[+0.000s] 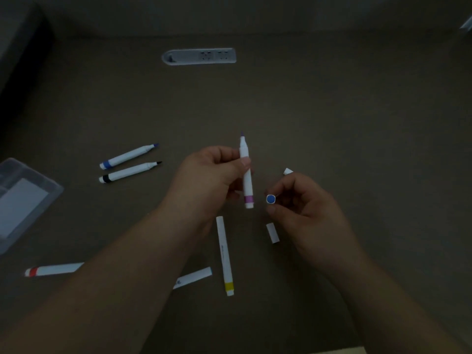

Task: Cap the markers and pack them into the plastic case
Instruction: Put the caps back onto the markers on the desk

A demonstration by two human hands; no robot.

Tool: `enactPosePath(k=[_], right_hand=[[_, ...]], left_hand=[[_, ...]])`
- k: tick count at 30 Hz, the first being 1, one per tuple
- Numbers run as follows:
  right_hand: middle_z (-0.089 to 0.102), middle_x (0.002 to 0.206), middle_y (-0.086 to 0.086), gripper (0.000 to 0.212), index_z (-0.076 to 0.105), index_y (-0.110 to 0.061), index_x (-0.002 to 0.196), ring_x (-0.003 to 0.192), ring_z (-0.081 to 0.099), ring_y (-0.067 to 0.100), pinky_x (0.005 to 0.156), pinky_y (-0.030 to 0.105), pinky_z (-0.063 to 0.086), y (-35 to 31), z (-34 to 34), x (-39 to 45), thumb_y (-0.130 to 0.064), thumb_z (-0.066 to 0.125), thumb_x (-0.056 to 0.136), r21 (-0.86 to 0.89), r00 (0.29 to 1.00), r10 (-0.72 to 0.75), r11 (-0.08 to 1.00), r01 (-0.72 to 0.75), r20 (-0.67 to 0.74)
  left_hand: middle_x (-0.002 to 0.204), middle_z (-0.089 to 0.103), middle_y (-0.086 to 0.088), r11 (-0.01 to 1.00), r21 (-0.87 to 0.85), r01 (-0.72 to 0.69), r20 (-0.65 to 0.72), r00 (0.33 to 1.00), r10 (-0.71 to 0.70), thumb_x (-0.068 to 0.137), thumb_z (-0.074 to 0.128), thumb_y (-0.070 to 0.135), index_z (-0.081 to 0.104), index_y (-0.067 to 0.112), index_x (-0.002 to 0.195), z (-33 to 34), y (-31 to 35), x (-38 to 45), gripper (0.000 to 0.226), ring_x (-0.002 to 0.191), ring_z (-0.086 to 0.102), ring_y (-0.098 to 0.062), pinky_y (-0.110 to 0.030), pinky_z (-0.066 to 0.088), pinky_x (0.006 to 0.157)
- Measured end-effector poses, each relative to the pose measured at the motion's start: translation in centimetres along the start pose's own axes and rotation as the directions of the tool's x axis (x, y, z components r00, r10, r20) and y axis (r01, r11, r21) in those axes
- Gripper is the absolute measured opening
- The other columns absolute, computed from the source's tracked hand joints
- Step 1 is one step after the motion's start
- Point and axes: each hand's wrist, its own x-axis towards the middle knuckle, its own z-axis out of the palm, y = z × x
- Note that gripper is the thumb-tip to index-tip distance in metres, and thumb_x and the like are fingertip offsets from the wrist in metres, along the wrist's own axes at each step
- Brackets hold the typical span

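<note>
My left hand holds an uncapped purple-banded marker upright, tip pointing away. My right hand pinches a white cap with a blue end just right of that marker's lower end. On the table lie an uncapped blue marker, an uncapped black marker, a capped yellow-banded marker, a red-banded marker partly under my left forearm, and another white marker partly hidden. Two loose white caps lie near my right hand. The clear plastic case sits at the left edge.
A grey power socket strip is set into the brown table at the back. A dark object stands at the far left corner.
</note>
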Motion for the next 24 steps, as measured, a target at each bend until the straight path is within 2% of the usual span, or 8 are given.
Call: enactPosePath(k=[3,6,11,14,16,19,21,24], right_hand=[[0.063,0.088,-0.011,0.019,0.061,-0.037,0.087,0.082,0.062,0.001,0.072,0.021,0.052,0.4,-0.2,0.2,-0.019,0.069,0.088,-0.077,0.999,0.039,0.996,-0.04,-0.015],[0.056,0.091,-0.015,0.014,0.06,-0.039,0.085,0.08,0.055,0.001,0.066,0.014,0.04,1.6,-1.2,0.9,-0.028,0.067,0.09,-0.384,0.996,0.031,0.921,-0.06,-0.08],[0.053,0.099,-0.013,0.01,0.065,-0.033,0.097,0.088,0.052,0.005,0.077,0.023,0.041,2.4,-1.0,0.9,-0.027,0.067,0.089,-0.599,0.998,-0.017,0.8,-0.023,-0.06],[0.048,0.096,-0.017,0.01,0.063,-0.034,0.096,0.081,0.047,0.001,0.069,0.017,0.034,2.0,-0.9,0.0,-0.03,0.068,0.087,-0.596,0.99,-0.091,0.803,0.008,-0.109],[0.048,0.089,-0.017,0.009,0.061,-0.036,0.089,0.079,0.047,-0.002,0.066,0.014,0.034,1.6,-0.6,-0.9,-0.033,0.069,0.086,-0.607,0.99,-0.109,0.794,0.033,-0.089],[0.051,0.089,-0.016,0.01,0.063,-0.037,0.094,0.081,0.049,0.0,0.074,0.02,0.044,1.2,0.5,-1.9,-0.041,0.066,0.087,-0.638,0.999,-0.037,0.77,0.026,-0.003],[0.05,0.092,-0.016,0.015,0.06,-0.038,0.101,0.083,0.049,0.001,0.077,0.023,0.046,1.4,1.2,-2.1,-0.045,0.063,0.088,-0.654,1.0,0.013,0.757,-0.006,0.006],[0.055,0.094,-0.013,0.013,0.067,-0.032,0.101,0.082,0.051,0.002,0.074,0.022,0.04,1.6,0.6,-1.1,-0.035,0.064,0.09,-0.615,0.98,-0.09,0.787,-0.038,-0.175]], left_hand=[[0.085,0.073,-0.001,0.998,-0.059,0.038,0.017,0.999,-0.037,0.091,0.064,0.016,0.067,0.017,0.098,-0.5,-0.6,-0.2,0.009,0.077,0.069,-0.015,-0.039,0.061,0.077],[0.08,0.074,-0.001,0.992,-0.108,0.063,0.026,0.998,-0.06,0.09,0.064,0.015,0.068,0.015,0.098,-1.2,-1.1,-0.2,0.009,0.073,0.068,-0.016,-0.044,0.06,0.079],[0.075,0.073,-0.001,0.988,-0.124,0.089,0.038,0.996,-0.084,0.091,0.063,0.014,0.068,0.015,0.094,-2.0,-2.3,-0.3,0.006,0.072,0.067,-0.016,-0.04,0.059,0.075],[0.076,0.074,0.0,0.992,-0.092,0.085,0.038,0.996,-0.082,0.09,0.063,0.015,0.068,0.017,0.094,-2.3,-2.7,-0.3,0.006,0.073,0.068,-0.017,-0.038,0.058,0.073],[0.079,0.074,-0.002,0.994,-0.079,0.08,0.034,0.996,-0.077,0.09,0.064,0.015,0.069,0.017,0.093,-2.5,-2.9,-0.4,0.006,0.075,0.068,-0.018,-0.042,0.059,0.078],[0.081,0.075,-0.003,0.994,-0.072,0.082,0.027,0.996,-0.08,0.089,0.066,0.016,0.07,0.019,0.091,-2.7,-2.9,-0.5,0.006,0.078,0.069,-0.019,-0.051,0.057,0.087],[0.081,0.075,-0.003,0.994,-0.069,0.08,0.029,0.997,-0.078,0.089,0.066,0.016,0.07,0.019,0.092,-2.7,-2.8,-0.6,0.006,0.078,0.069,-0.02,-0.053,0.056,0.089],[0.079,0.075,-0.003,0.994,-0.08,0.074,0.034,0.997,-0.072,0.089,0.066,0.015,0.07,0.018,0.09,-2.9,-2.7,-0.8,0.005,0.079,0.068,-0.02,-0.054,0.055,0.09]])
